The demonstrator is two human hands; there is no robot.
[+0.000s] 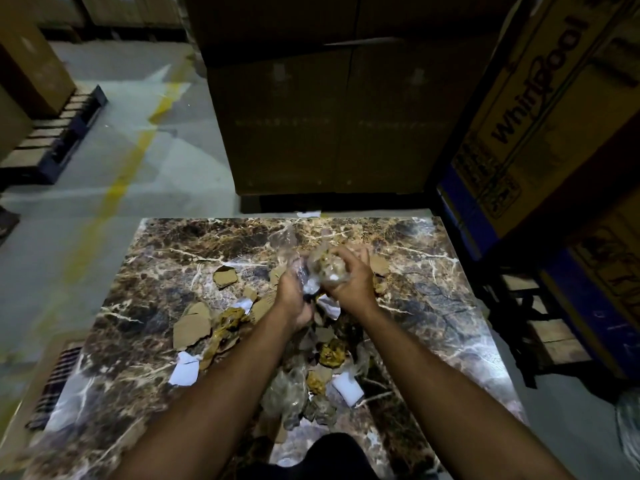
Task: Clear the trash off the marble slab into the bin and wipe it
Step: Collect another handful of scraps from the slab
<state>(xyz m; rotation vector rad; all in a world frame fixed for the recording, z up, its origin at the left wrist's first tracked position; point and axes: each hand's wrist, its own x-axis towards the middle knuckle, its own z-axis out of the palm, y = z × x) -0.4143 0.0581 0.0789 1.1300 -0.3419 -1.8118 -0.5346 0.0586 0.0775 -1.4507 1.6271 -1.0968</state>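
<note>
A brown marble slab with white veins lies on the floor in front of me. Torn cardboard pieces, white paper scraps, yellowish crumpled tape and clear plastic wrap are strewn along its middle. My left hand and my right hand are together above the slab's centre. Both grip a bunch of clear crumpled plastic with scraps inside it. No bin can be made out for certain.
Large cardboard boxes stand just beyond the slab's far edge, and printed appliance boxes rise on the right. A dark pallet lies at the far left on the concrete floor with a yellow line. A plastic-wrapped object is at the right edge.
</note>
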